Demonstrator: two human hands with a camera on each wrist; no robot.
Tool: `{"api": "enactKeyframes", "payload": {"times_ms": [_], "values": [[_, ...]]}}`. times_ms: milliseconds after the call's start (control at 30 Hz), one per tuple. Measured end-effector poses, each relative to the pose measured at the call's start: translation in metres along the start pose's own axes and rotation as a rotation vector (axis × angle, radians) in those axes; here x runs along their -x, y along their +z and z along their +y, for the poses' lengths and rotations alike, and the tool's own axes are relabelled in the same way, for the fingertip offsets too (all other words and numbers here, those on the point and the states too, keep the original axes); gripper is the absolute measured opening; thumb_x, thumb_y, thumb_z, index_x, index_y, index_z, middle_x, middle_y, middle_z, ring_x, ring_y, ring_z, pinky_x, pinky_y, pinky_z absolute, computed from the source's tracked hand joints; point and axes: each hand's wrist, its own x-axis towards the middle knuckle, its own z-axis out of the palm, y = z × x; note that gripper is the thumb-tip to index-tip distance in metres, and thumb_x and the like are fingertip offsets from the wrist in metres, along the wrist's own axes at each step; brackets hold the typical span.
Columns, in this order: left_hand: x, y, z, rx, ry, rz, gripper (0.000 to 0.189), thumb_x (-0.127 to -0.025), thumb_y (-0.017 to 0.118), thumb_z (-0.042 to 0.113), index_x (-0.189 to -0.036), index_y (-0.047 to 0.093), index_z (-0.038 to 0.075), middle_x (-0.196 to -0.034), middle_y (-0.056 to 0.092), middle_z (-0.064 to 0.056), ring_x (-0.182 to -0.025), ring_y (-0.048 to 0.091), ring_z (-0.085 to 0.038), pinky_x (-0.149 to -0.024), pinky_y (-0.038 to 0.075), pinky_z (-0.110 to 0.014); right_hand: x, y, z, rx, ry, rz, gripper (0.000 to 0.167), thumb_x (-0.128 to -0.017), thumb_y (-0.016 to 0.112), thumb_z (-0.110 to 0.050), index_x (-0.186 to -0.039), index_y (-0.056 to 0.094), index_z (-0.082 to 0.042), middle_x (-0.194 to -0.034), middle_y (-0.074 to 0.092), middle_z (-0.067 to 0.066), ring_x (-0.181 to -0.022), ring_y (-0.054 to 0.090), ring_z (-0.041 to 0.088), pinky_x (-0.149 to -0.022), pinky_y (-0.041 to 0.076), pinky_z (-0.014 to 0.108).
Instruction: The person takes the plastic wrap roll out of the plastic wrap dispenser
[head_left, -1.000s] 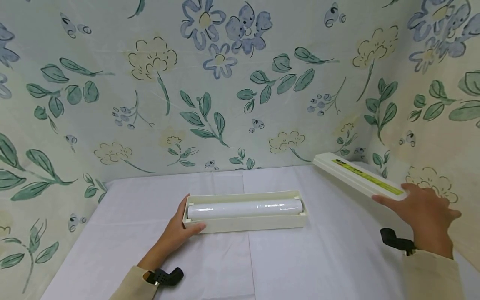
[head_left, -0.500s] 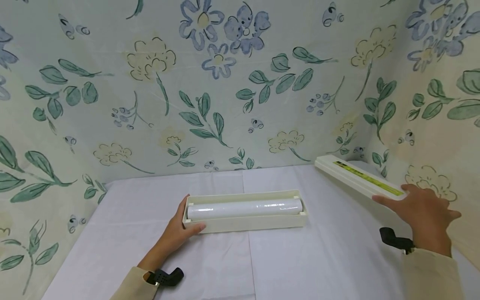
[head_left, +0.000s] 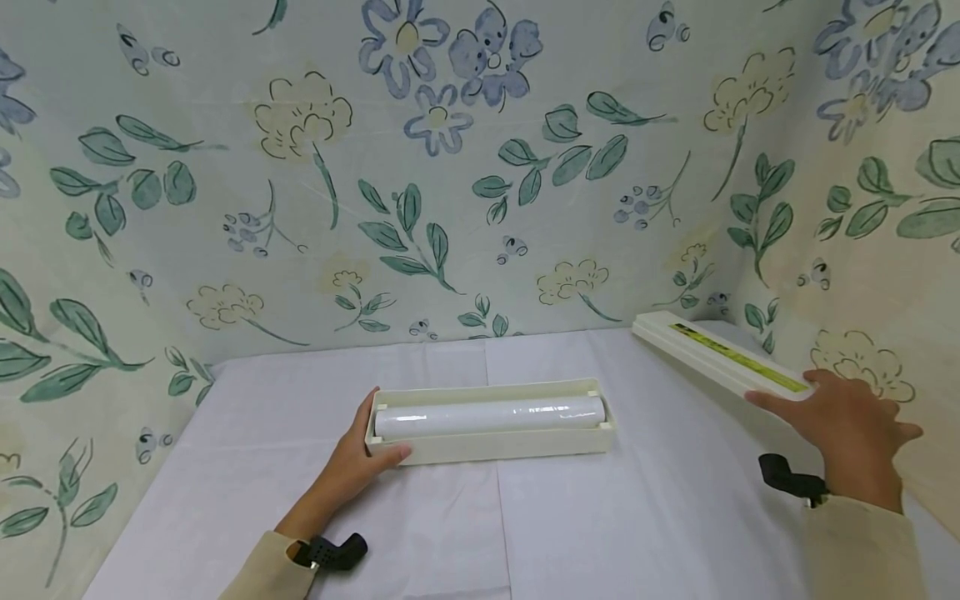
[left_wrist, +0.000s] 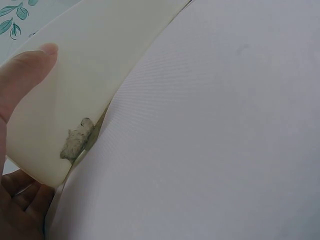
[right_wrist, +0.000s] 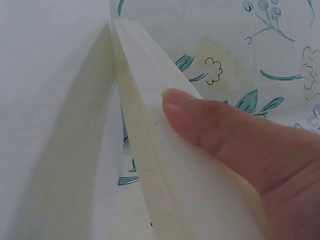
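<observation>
A long cream cling film dispenser box (head_left: 502, 449) sits on the white cloth without its cover, a shiny white roll of film (head_left: 491, 418) lying inside. My left hand (head_left: 348, 471) grips its left end, thumb (left_wrist: 27, 72) flat on the front wall and the other fingers round the end. Low on that wall, the left wrist view shows a crumpled grey patch (left_wrist: 77, 141). Off to the right, my right hand (head_left: 858, 429) holds the matching white lid (head_left: 686, 348) by its near end. A yellow-green label strip (head_left: 738, 357) runs along the lid. The right thumb (right_wrist: 215, 125) presses its side.
White cloth (head_left: 255, 417) covers the table. Floral-patterned fabric walls (head_left: 300, 275) rise behind it and at both sides; the lid's far end is near the back right corner. A black wrist mount (head_left: 787, 482) sticks out from the right cuff, and another (head_left: 333, 553) from the left.
The lid's far end has shifted very slightly right and down. Both hands, the box and the roll otherwise stay where they were.
</observation>
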Motion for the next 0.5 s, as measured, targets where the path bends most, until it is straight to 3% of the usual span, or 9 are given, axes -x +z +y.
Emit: {"api": "enactKeyframes", "payload": {"times_ms": [200,500], "values": [[-0.0002,0.0001,-0.0013,-0.014,0.008,0.003,0.104,-0.078,0.079,0.04,-0.155,0.009,0.027,-0.143,0.043,-0.005,-0.118,0.05,-0.026,-0.099,0.038,-0.056,0.0002,0.0004,-0.0018,-0.005,0.002,-0.004,0.115,-0.065,0.067,-0.077,-0.139,0.038,0.006,-0.112,0.037,0.04,-0.091,0.029,0.064,-0.075,0.014,0.089],[-0.0008,0.0005,-0.0011,-0.009,0.01,0.006,0.105,-0.078,0.079,0.041,-0.155,0.009,0.029,-0.144,0.043,-0.005,-0.12,0.049,-0.026,-0.1,0.037,-0.056,0.0001,-0.0003,0.0,0.003,-0.011,-0.041,0.119,-0.066,0.061,-0.081,-0.142,0.033,0.006,-0.116,0.034,0.043,-0.096,0.027,0.069,-0.074,0.011,0.089]]}}
